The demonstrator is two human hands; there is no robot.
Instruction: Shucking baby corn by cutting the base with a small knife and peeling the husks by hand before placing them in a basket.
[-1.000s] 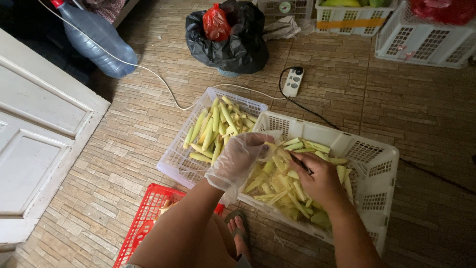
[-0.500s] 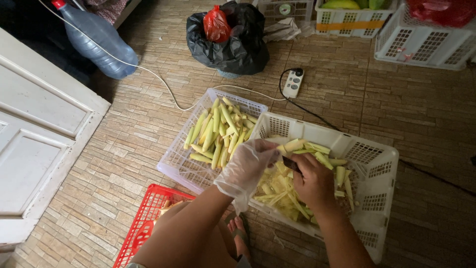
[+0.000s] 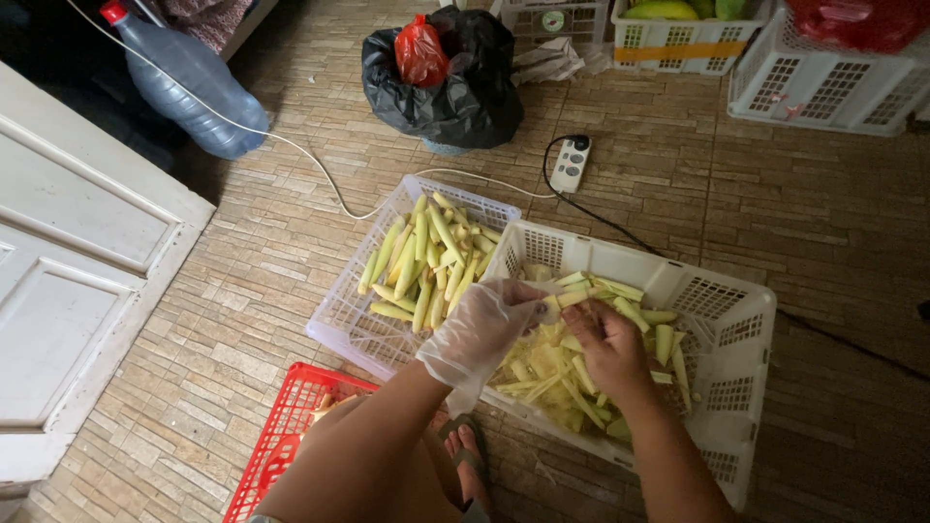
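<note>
Head camera, looking down over a brick-patterned floor (image 3: 794, 252): a person crouches over a white plastic crate (image 3: 736, 320) heaped with pale yellow-green strips and peelings, both hands meeting above its near-left part. The left hand (image 3: 481, 327), in a thin clear glove, is curled closed around one end of a pale green strip (image 3: 572, 297), which lies level between the two hands just above the heap. The bare right hand (image 3: 608, 346) is closed at the strip's other end; a second ago it held a dark, slim blade-like tool up over the crate, and that tool is no longer visible, so whether it is tucked under the fingers cannot be told. Over the last second the hands have drawn together and dropped lower toward the pile, which reads as the work having moved from reaching to cutting or trimming this one piece. Just beside the crate on the left, a shallower white basket (image 3: 334, 324) holds a neat batch of longer green-yellow sticks (image 3: 426, 261). A red crate (image 3: 281, 436) shows at the person's knee, a sandalled foot (image 3: 467, 463) beneath. A black rubbish bag (image 3: 455, 82), a water bottle (image 3: 189, 82) and a power strip (image 3: 570, 163) lie well apart.
</note>
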